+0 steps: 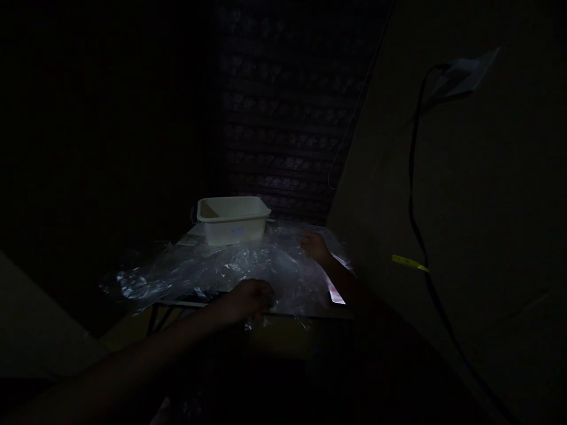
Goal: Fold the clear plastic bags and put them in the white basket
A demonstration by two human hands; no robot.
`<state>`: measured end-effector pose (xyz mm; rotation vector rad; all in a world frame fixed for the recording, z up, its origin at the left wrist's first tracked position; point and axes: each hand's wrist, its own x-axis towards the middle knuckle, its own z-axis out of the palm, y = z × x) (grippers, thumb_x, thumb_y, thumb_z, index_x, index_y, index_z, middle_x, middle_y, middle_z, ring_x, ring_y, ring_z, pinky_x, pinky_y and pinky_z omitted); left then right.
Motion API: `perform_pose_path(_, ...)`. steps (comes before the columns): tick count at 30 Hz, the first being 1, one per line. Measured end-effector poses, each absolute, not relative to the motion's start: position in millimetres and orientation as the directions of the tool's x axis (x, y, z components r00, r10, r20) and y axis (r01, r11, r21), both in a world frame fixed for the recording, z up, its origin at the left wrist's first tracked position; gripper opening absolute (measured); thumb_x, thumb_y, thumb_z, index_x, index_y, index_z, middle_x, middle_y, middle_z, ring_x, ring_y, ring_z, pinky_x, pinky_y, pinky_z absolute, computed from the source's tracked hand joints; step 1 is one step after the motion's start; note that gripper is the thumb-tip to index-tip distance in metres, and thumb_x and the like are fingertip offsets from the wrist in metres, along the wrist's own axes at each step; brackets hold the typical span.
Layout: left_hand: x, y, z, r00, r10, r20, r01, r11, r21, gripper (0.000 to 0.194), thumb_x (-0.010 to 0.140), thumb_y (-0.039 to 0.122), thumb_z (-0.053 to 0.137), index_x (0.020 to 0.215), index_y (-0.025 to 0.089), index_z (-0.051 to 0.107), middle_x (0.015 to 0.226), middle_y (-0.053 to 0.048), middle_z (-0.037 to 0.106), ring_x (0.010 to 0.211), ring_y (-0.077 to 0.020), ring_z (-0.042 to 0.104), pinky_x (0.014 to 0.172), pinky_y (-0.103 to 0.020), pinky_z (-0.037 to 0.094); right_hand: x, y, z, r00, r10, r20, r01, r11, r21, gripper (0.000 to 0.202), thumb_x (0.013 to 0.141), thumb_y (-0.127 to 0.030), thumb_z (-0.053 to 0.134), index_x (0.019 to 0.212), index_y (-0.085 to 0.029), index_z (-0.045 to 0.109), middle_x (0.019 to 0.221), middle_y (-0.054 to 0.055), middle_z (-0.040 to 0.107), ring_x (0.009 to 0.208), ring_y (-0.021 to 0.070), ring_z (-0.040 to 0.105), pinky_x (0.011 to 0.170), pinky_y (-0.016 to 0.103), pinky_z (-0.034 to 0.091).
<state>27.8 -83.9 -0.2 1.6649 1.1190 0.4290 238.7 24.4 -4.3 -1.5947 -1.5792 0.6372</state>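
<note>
Clear, crinkled plastic sheeting [239, 262] is spread over a low table and hangs past its front and left edges. At the front edge, my left hand [250, 297] is closed with its fingers curled on the plastic. Farther back on the right, my right hand [315, 247] lies at the sheeting with its fingers bent together on it; the dim light hides the fingertips. A white rectangular tub [234, 230] stands upright at the back left of the table, left of my right hand. Under my right forearm lies a lit screen [336, 292], partly covered.
The room is very dark. On the right wall, a socket plate [465, 74] has a black cable [411, 200] hanging down with a yellow tag [410, 262]. A patterned curtain or blind [283, 118] hangs behind the table, with a thin looped cord [339, 177] beside it.
</note>
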Motion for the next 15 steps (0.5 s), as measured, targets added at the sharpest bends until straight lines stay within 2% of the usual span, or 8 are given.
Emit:
perform_pose_path(2,17.6,-65.4,-0.9,0.441,0.897,-0.005,0.519,-0.25,0.817,0.024,0.06,0.027,0.045,0.079,0.017,0.056,0.073,-0.006,0.06,0.068,-0.0197,0.055,0.064,-0.031,0.039,242.7,24.7,-3.8,0.106,0.969,0.222,0.718,0.08,-0.691,0.038,0.058,-0.01,0.043,0.096,-0.012,0.049,0.073,0.005,0.058,0.06,0.0124,0.053,0.051,0.022,0.041)
perform_pose_path(4,5.5,-48.0,-4.0,0.342,0.923,0.175,0.568,-0.352,0.744,0.022,0.056,0.024,0.049,0.076,0.018,0.058,0.085,-0.008,0.058,0.084,-0.023,0.05,0.078,-0.033,0.032,243.6,22.3,0.1,0.124,0.956,0.265,0.812,0.055,-0.581,0.041,0.059,-0.011,0.044,0.1,-0.013,0.047,0.079,0.006,0.058,0.07,0.0154,0.054,0.061,0.025,0.041)
perform_pose_path(5,-0.4,-40.5,-6.1,0.321,0.923,0.212,0.577,-0.368,0.729,0.023,0.055,0.023,0.05,0.076,0.018,0.058,0.089,-0.009,0.057,0.088,-0.0236,0.048,0.081,-0.032,0.03,242.9,20.1,2.7,0.12,0.949,0.292,0.85,0.054,-0.524,0.042,0.059,-0.012,0.044,0.101,-0.013,0.046,0.084,0.007,0.057,0.076,0.0167,0.053,0.066,0.026,0.04)
perform_pose_path(9,-19.9,-21.1,-15.1,0.257,0.934,0.248,0.605,-0.356,0.713,0.03,0.049,0.02,0.055,0.079,0.019,0.056,0.101,-0.01,0.052,0.101,-0.0257,0.039,0.088,-0.034,0.022,235.5,8.9,9.5,0.006,0.932,0.363,0.957,0.1,-0.271,0.038,0.066,-0.017,0.039,0.103,-0.018,0.045,0.099,0.006,0.051,0.087,0.0169,0.048,0.073,0.026,0.036)
perform_pose_path(15,-31.1,-8.8,-21.1,0.062,0.964,0.257,0.498,-0.253,0.83,0.028,0.043,0.02,0.059,0.07,0.018,0.054,0.089,-0.01,0.056,0.097,-0.0267,0.042,0.088,-0.033,0.023,229.4,-0.2,4.7,-0.217,0.933,0.286,0.972,0.234,-0.026,0.028,0.068,-0.024,0.038,0.091,-0.018,0.053,0.09,0.008,0.051,0.087,0.019,0.043,0.073,0.028,0.033)
